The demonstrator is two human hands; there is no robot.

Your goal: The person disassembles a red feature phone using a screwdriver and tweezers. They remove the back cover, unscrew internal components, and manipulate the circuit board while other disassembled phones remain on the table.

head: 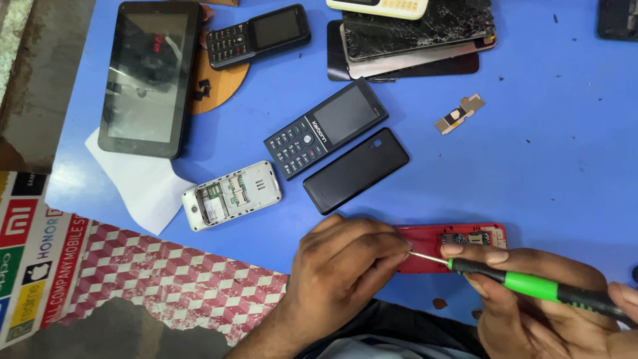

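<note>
My left hand presses down on the left end of a red phone body lying open-backed on the blue table. My right hand grips a green and black screwdriver, its thin metal tip pointing left and touching the red phone just beside my left fingers. The phone's middle is hidden under my hands.
A black keypad phone, a black back cover, an open white phone, a tablet, another keypad phone, stacked cracked screens, a small flex part and white paper lie around.
</note>
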